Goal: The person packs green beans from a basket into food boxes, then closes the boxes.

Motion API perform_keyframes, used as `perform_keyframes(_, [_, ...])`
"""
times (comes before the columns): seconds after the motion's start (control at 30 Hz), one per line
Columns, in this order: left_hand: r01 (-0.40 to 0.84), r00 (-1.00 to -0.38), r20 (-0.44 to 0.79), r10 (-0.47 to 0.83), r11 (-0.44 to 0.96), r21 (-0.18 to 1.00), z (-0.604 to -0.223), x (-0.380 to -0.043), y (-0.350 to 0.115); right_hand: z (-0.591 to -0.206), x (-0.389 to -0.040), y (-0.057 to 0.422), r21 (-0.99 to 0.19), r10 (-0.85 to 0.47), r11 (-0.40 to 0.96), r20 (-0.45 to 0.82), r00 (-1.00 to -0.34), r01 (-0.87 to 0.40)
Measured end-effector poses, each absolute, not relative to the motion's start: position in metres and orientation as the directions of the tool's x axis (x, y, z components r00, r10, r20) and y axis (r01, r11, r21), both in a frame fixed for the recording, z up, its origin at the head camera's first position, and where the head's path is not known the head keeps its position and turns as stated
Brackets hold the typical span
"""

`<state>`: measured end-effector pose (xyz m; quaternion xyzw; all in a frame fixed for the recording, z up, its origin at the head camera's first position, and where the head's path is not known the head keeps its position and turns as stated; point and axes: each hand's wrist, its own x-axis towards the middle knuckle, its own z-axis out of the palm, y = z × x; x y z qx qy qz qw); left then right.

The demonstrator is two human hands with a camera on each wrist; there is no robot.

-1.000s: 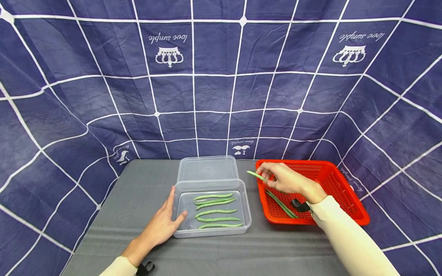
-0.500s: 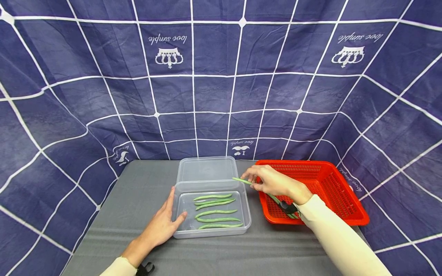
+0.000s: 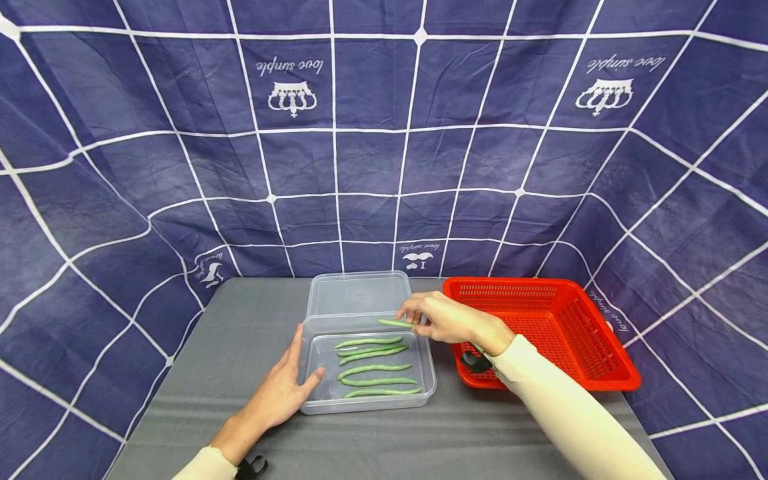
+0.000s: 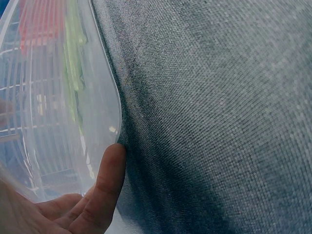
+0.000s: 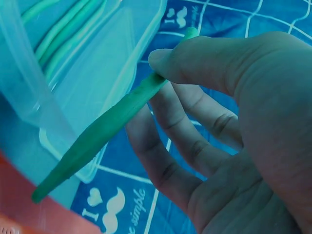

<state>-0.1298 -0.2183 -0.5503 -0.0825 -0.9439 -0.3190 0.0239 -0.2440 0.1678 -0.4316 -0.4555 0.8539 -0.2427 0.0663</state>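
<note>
My right hand (image 3: pixel 447 319) pinches a green bean (image 5: pixel 105 126) between thumb and fingers, over the back right corner of a clear plastic container (image 3: pixel 367 405). In the head view the bean's free end points left above the container's back rim. Several green beans (image 3: pixel 378 383) lie side by side across the container floor. My left hand (image 3: pixel 285 387) rests against the container's left wall, its fingers extended along the side and its thumb over the rim. In the left wrist view one fingertip (image 4: pixel 115 151) touches the container's lower edge.
A red perforated basket (image 3: pixel 591 347) stands right of the container, its front left part partly hidden by my right forearm. Behind the container lies a clear lid (image 3: pixel 360 293). Grey cloth (image 3: pixel 252 320) covers the table, and a blue gridded curtain (image 3: pixel 372 160) encloses the back and sides.
My right hand has carried the green bean left, from above the red basket's left edge to the container's back right corner. The left hand and container have stayed put.
</note>
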Motion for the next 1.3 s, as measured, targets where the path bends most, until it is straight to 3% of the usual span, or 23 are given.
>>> perform_keyframes(0.9, [0.159,-0.987,0.079,0.139,0.788,0.594,-0.552,-0.131,-0.22,-0.453,-0.25,0.105,-0.465,-0.866,0.43,0.029,-0.498,-0.774])
perform_keyframes(1.3, [0.164,-0.986,0.082,0.144,0.791,0.589,-0.552,-0.131,-0.219,-0.467,-0.251,0.09,-0.454,-0.867,0.445,-0.003,-0.498,-0.772])
